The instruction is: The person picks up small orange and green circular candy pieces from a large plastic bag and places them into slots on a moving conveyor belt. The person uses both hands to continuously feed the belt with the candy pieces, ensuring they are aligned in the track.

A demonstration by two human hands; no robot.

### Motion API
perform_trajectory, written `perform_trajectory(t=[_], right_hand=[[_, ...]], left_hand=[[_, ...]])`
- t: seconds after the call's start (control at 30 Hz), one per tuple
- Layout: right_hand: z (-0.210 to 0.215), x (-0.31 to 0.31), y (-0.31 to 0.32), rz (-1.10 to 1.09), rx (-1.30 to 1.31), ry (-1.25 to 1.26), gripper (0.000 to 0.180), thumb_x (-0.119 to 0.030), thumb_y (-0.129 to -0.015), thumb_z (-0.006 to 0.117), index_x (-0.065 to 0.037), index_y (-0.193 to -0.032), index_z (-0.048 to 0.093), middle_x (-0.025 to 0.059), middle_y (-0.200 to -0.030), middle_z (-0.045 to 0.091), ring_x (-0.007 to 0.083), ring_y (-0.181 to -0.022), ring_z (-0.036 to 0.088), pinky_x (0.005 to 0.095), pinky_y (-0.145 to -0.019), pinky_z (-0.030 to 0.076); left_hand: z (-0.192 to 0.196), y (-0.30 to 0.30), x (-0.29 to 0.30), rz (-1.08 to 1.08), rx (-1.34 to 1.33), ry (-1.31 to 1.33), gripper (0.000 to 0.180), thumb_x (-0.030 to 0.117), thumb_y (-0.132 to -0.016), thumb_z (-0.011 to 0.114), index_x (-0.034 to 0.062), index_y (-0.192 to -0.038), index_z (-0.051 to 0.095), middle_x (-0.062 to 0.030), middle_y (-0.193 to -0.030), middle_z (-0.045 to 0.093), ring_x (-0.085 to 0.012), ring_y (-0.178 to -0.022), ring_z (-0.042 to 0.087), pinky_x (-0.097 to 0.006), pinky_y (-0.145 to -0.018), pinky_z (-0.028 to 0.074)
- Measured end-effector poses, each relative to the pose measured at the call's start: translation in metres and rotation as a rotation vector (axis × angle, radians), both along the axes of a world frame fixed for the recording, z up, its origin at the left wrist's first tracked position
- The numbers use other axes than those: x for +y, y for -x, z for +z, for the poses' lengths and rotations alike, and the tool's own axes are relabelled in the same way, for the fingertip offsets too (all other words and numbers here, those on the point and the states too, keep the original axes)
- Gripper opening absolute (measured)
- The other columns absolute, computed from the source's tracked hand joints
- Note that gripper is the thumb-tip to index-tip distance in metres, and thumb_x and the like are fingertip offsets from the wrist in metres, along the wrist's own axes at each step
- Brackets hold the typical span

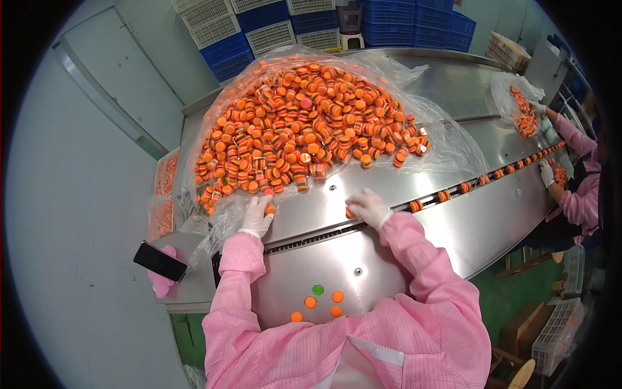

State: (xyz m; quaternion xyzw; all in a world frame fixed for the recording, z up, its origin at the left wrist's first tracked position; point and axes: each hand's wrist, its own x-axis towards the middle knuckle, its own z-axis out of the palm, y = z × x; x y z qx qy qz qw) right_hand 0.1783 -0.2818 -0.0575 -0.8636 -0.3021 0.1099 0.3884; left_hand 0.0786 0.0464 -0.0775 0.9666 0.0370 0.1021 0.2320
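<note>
Where left fingers bend — an orange piece touches them.

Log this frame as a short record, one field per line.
Left hand: white-gloved, at an orange piece beside the pile
Right hand: white-gloved, at another orange piece by the narrow track
Pile: striped pieces on clear plastic
Track: row of striped pieces right of that hand
Near metal surface: loose orange discs, one green disc
Left side: black phone on pink cloth
Far right: co-worker in pink
</note>
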Motion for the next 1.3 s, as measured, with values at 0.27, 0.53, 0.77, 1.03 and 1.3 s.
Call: perform_trajectory(t=[0.27,0.53,0.77,1.03,1.3], right_hand=[[0.022,-0.031,0.016,-0.235,-0.159,0.406,0.029,-0.016,-0.073,0.063,-0.006,-0.098,0.053,0.0174,-0.088,0.059,0.0328,-0.084,0.057,0.0392,-0.074,0.046],[0.016,0.097,-0.050,0.163,-0.630,0.269,0.036,-0.011,-0.075,0.055,-0.013,-0.111,0.052,0.0169,-0.108,0.049,0.0377,-0.097,0.049,0.0416,-0.082,0.043],[-0.005,0.067,-0.039,0.186,-0.372,-0.260,0.024,-0.016,-0.082,0.052,-0.009,-0.104,0.057,0.0176,-0.092,0.056,0.0321,-0.092,0.054,0.0395,-0.081,0.044],[0.016,-0.021,0.018,0.015,0.009,0.378,0.026,-0.029,-0.078,0.058,-0.005,-0.089,0.058,0.0173,-0.077,0.062,0.0327,-0.077,0.061,0.0398,-0.073,0.048],[0.037,0.024,-0.019,0.038,-0.414,0.315,0.022,-0.017,-0.074,0.060,-0.008,-0.093,0.055,0.0149,-0.089,0.058,0.0317,-0.085,0.059,0.0403,-0.072,0.048]], left_hand=[[0.015,-0.006,-0.014,0.076,0.099,-0.158,0.043,0.013,-0.064,0.069,0.0073,-0.103,0.051,-0.0142,-0.096,0.054,-0.0340,-0.093,0.051,-0.042,-0.083,0.042],[0.010,-0.024,-0.036,0.089,0.197,-0.476,0.028,0.010,-0.069,0.058,0.0010,-0.095,0.053,-0.0197,-0.090,0.055,-0.0348,-0.085,0.056,-0.042,-0.074,0.047],[0.002,-0.015,-0.024,0.048,0.159,-0.553,0.021,0.008,-0.072,0.053,0.0004,-0.091,0.054,-0.0184,-0.087,0.057,-0.0327,-0.084,0.057,-0.042,-0.074,0.046],[0.023,-0.005,-0.003,0.207,0.207,1.040,0.019,0.007,-0.078,0.053,0.0054,-0.096,0.057,-0.0116,-0.091,0.062,-0.0225,-0.081,0.062,-0.031,-0.066,0.051],[0.022,0.026,-0.012,-0.112,0.217,1.761,0.027,0.011,-0.084,0.053,0.0011,-0.109,0.051,-0.0144,-0.101,0.057,-0.0293,-0.089,0.061,-0.035,-0.076,0.053]])
